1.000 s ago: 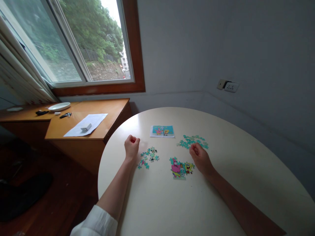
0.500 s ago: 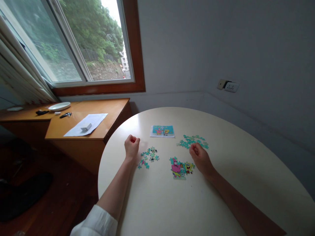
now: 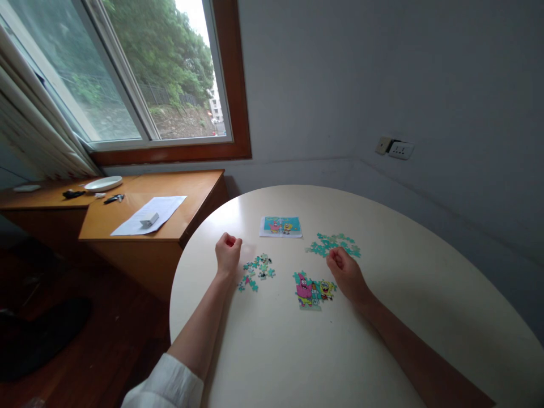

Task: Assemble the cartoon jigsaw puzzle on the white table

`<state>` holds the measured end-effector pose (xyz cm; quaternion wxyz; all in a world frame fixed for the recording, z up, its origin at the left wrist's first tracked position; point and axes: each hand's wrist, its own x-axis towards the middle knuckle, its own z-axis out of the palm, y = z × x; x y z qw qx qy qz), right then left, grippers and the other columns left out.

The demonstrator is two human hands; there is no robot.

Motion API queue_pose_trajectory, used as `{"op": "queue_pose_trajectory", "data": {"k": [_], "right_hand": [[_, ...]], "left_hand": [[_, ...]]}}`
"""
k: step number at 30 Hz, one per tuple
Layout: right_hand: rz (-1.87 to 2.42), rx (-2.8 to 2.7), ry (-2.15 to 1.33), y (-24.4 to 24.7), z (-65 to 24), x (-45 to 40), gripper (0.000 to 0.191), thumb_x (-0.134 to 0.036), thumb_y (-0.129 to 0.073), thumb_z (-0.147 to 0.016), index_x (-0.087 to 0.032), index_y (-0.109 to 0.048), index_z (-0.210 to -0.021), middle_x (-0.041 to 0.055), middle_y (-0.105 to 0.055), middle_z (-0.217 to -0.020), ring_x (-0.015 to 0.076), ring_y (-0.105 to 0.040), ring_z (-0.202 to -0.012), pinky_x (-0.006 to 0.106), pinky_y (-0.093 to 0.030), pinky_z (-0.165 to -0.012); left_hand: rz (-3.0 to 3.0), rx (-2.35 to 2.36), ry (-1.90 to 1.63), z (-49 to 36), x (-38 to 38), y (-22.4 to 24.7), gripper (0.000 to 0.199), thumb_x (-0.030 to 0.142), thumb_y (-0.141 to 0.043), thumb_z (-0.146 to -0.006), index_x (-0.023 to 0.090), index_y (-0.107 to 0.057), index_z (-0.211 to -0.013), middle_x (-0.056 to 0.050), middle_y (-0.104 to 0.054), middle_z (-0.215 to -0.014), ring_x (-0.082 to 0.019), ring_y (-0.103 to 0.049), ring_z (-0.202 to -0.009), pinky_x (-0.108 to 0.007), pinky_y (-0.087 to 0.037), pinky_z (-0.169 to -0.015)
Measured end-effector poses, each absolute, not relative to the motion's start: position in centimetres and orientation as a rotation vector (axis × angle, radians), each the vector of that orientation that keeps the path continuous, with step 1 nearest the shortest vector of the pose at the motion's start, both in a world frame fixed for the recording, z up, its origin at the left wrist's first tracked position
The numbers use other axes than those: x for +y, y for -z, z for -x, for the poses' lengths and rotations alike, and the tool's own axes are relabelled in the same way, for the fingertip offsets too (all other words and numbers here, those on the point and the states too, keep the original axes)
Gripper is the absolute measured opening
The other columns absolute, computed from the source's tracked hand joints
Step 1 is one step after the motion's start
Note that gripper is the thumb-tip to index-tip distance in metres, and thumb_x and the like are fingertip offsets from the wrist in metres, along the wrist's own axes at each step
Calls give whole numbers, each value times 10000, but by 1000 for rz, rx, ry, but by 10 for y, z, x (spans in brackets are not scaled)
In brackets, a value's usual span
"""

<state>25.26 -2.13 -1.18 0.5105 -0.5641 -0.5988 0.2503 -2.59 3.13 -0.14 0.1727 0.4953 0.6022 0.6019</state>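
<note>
My left hand [image 3: 228, 252] rests as a loose fist on the white table, left of a small scatter of loose jigsaw pieces [image 3: 262, 264]. Curled closed too, my right hand [image 3: 345, 271] lies at the near edge of a pile of mostly teal jigsaw pieces [image 3: 331, 243]. No piece shows in either fist. Between the hands, a little closer to me, is a joined section of jigsaw puzzle [image 3: 304, 290] with a pink starfish figure and a yellow sponge figure. Beyond it lies a small reference picture [image 3: 281, 226] with the same figures on teal.
The round white table [image 3: 272, 351] curves off toward the wall. To its left stands a wooden desk [image 3: 199, 184] bearing a paper sheet [image 3: 168, 209], a small white box [image 3: 149, 220], a white plate [image 3: 103, 183] and dark small items. A wall socket [image 3: 400, 150] is at right.
</note>
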Motion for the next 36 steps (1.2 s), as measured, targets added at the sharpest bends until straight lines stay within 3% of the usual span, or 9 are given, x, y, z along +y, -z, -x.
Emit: {"op": "queue_pose_trajectory", "data": {"k": [36], "right_hand": [[1370, -1461, -602, 8, -251, -23, 201, -373, -456, -722, -214, -378, -627, -65, -343, -515, 89, -342, -451, 226, -281, -434]], "left_hand": [[-1413, 1700, -1701, 25, 28, -2, 182, 184, -529, -615, 185, -374, -519, 59, -405, -506, -83, -375, -491, -222, -307, -497]]}}
